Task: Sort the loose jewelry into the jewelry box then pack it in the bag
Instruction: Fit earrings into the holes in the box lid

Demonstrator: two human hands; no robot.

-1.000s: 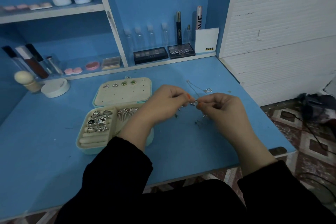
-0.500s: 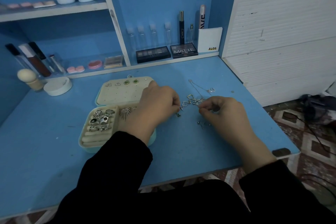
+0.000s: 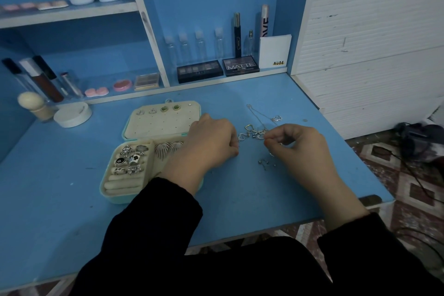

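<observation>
Both hands in the loose jewelry (image 3: 254,133)!
Right hand (image 3: 302,149) pinches a piece; left hand (image 3: 211,144) curled, grip hidden, jewelry box (image 3: 107,196) just under its wrist.

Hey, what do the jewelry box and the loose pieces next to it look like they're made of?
The jewelry box: cream lining looks like soft matte velvet or suede, no glare; mint shell likely faux leather or plastic, unclear. The loose jewelry: silver-toned polished metal, judging by bright glints; actual alloy cannot be told.
</observation>
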